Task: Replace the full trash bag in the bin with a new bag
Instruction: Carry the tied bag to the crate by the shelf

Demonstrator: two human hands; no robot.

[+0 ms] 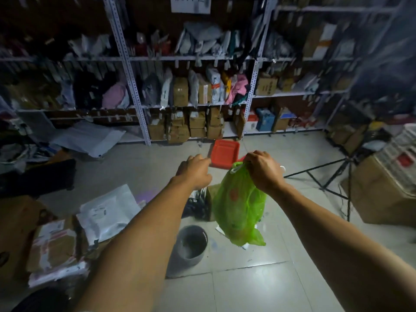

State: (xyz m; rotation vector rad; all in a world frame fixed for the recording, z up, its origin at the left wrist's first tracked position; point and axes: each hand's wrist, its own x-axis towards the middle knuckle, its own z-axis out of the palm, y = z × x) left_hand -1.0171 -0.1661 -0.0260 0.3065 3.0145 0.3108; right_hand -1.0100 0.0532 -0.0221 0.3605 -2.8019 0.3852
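The right hand is gripping the gathered neck of the green trash bag, fingers closed tight around it, and the bag is hanging clear above the floor, up and to the right of the grey bin, which is standing unlined. The left hand is hovering beside it, loosely curled and holding nothing. The thin, soft film is sagging only slightly, so it is probably light; holding it at the bunched top is safest, since the plastic could tear lower down.

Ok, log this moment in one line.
right hand: holds knotted green plastic bag aloft | left hand: empty | round grey bin: unlined
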